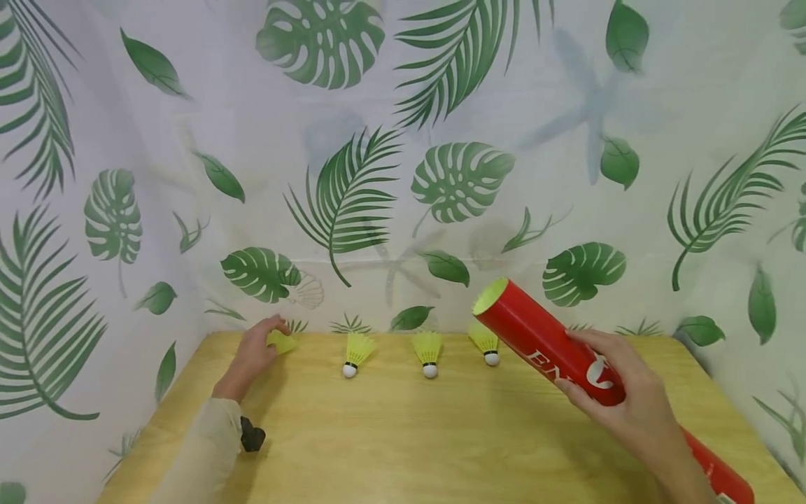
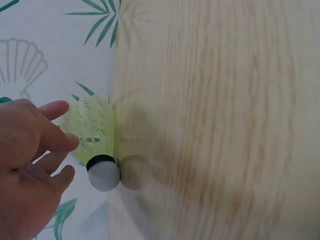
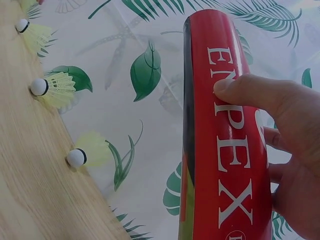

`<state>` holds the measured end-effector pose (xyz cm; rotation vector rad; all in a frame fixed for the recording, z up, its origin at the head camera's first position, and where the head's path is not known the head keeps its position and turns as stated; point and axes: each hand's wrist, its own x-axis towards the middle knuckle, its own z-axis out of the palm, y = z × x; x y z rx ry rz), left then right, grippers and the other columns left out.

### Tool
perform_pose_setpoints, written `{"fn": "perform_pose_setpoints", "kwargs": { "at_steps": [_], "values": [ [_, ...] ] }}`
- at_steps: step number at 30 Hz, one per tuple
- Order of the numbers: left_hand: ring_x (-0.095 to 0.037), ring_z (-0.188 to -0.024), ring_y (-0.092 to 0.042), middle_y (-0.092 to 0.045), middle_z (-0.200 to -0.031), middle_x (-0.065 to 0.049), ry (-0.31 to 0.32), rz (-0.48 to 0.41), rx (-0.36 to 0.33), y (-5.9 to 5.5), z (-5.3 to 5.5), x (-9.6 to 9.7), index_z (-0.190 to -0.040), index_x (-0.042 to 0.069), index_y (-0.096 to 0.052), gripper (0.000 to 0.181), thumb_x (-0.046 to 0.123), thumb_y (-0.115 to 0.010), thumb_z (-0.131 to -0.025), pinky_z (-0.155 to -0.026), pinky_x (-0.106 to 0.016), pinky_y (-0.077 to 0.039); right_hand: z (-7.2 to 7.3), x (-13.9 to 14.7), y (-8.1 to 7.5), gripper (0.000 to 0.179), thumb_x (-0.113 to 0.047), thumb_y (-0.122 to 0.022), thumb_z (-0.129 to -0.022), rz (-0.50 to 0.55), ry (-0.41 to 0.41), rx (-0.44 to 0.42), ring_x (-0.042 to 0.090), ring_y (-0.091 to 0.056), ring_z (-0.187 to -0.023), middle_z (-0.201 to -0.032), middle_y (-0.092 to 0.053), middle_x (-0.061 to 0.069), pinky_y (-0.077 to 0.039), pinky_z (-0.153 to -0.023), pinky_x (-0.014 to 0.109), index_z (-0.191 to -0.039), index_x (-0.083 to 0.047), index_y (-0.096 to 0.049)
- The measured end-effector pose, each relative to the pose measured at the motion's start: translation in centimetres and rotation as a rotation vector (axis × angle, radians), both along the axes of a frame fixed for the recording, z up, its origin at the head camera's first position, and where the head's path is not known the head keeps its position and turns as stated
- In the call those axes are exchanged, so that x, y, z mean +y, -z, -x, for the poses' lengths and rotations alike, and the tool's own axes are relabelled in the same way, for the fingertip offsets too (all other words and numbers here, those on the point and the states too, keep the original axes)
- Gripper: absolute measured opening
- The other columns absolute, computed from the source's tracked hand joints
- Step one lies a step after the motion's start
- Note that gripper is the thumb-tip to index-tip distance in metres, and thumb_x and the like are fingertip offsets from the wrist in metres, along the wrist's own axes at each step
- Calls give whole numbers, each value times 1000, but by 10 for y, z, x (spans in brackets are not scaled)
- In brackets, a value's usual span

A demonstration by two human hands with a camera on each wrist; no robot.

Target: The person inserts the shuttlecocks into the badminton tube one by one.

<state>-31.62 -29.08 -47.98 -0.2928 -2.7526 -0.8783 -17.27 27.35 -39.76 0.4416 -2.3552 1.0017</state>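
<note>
Pinching left hand (image 1: 255, 344): nearly closed, is holding the leftmost shuttlecock (image 2: 100, 132); a weak pinch is risking a drop at the back edge of the table (image 1: 327, 448).
Shuttlecock row (image 1: 427, 347): three are lying along that edge, open wood (image 1: 428, 427) stretching nearer.
Right hand (image 1: 632, 395): is gripping the red tube (image 1: 534, 329); low swinging is risking a knock.

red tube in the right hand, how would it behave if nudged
The red tube would probably roll, since it is round. It looks straight under the right hand, so it seems fairly stiff, and its gloss may make it slippery.
</note>
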Motion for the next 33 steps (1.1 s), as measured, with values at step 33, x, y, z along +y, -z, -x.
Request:
{"fn": "perform_pose_setpoints", "kwargs": {
  "at_steps": [33],
  "values": [
    [-37,-92,-71,-70,-107,-22,-112,-185,59,-30,-41,14,-106,-1,-73,11,1,-68,-96,-75,-44,-60,-3,-1,0,76,-3,-90,-75,-7,21,-26,-11,-43,-112,-133,-60,9,-44,-74,3,-144,-14,-58]
  ]
}}
